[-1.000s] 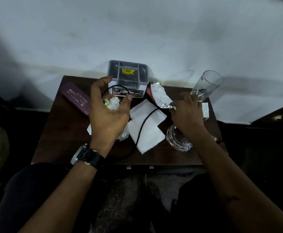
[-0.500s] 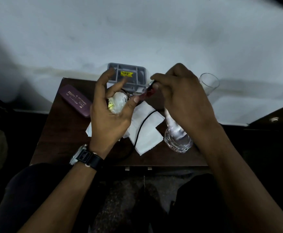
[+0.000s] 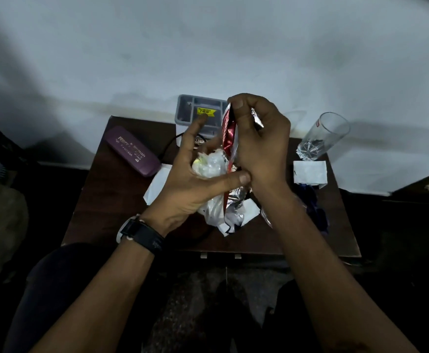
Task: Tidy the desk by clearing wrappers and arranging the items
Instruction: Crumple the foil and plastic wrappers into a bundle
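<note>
Above the middle of the small dark wooden desk (image 3: 111,200), both hands meet. My left hand (image 3: 193,179) cups a crumpled clear plastic wrapper (image 3: 209,165) with a bit of yellow in it, thumb pressed across to the right. My right hand (image 3: 262,146) grips a red and silver foil wrapper (image 3: 228,133) upright beside the plastic; its silver end (image 3: 234,207) hangs below the hands. White napkins (image 3: 157,184) lie on the desk under the hands, mostly hidden.
A purple glasses case (image 3: 132,151) lies at the back left. A grey compartment tray (image 3: 198,113) with a yellow sticker stands on a box by the wall. A tall clear glass (image 3: 323,136) stands back right, a white napkin (image 3: 310,171) in front of it. A black cable (image 3: 167,146) crosses the desk.
My right hand lifted the red foil wrapper from the desk and brought it against the plastic wrapper in my left hand. Both hands rose and drew closer together.
</note>
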The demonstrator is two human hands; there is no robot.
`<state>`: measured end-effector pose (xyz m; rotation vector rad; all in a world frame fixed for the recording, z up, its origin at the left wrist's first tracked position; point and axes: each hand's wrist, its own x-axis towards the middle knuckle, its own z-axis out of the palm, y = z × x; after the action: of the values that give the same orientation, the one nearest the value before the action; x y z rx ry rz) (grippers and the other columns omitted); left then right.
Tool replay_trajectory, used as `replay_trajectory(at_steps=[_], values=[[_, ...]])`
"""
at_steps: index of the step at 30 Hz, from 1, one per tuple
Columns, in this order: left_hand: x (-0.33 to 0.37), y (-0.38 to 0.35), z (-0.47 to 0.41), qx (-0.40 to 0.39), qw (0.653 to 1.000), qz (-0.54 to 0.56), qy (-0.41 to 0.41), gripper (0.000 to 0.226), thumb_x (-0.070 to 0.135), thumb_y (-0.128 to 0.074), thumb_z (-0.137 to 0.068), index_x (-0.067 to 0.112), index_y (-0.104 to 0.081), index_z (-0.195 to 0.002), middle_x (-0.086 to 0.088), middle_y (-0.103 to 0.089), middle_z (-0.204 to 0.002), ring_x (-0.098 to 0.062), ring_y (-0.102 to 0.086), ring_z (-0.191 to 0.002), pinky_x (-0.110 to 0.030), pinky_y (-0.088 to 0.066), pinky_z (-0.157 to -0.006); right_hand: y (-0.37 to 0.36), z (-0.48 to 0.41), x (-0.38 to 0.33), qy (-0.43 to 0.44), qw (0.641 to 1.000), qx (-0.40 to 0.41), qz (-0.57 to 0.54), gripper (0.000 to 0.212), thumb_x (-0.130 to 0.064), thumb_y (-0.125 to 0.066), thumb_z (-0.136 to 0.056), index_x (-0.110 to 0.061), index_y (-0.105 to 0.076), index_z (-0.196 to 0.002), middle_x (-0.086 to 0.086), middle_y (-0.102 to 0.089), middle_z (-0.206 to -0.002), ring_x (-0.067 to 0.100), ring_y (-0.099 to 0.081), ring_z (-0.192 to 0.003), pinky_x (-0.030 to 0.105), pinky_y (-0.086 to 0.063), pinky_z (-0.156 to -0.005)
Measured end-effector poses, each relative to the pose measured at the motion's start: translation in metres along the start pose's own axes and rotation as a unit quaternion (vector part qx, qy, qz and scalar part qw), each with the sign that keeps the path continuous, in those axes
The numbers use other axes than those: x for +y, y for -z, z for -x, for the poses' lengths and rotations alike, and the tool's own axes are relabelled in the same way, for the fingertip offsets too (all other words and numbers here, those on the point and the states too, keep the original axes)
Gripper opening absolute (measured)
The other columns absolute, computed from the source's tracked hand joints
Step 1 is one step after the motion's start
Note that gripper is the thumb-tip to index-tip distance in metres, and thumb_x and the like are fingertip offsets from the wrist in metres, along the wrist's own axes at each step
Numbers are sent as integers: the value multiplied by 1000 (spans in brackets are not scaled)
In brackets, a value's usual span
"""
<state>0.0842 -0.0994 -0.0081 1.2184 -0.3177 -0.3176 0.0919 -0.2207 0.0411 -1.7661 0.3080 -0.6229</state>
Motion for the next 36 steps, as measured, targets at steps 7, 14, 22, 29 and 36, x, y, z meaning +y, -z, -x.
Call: replay_trajectory(at_steps=[7,14,22,29,36], values=[[1,13,-9,147,986,-79,-18,74,2,-75,-68,20,-59,-138,18,-69,-118,4,-72,-91,-18,-58,-73,27,15,-2,69,998,10,9,13,-21,-70,-98,-33,-73,-96,6,-73,-110,-3,-68,-101,13,-50,-86],[6,8,-13,248,937,241,46,57,-16,-59,-84,15,-59,-131,-19,-76,-104,-25,-74,-84,-38,-64,-74,16,87,26,23,994,-90,-59,16,-12,-66,-98,-26,-74,-98,-9,-77,-115,5,-70,-115,27,-54,-96],[20,1,9,80,953,286,59,87,4,-46,-72,16,-37,-158,-34,-56,-146,-54,-65,-116,-34,-62,-70,4,89,35,32,996,-67,-51,12,-2,-71,-93,-3,-79,-102,2,-72,-128,7,-66,-122,22,-50,-101],[2,-2,8,72,994,80,0,98,30,-93,-71,18,-38,-151,-20,-67,-128,-32,-71,-109,-39,-60,-88,21,85,35,73,986,-69,133,13,-7,-75,-86,-14,-83,-94,0,-72,-111,7,-57,-107,36,-41,-98],[-11,0,4,102,930,-323,-139,69,22,-77,-84,28,-45,-145,0,-68,-122,-23,-71,-109,-49,-58,-95,59,78,46,41,946,-243,212,15,-7,-72,-90,-17,-81,-98,-3,-66,-113,24,-59,-110,38,-48,-96]])
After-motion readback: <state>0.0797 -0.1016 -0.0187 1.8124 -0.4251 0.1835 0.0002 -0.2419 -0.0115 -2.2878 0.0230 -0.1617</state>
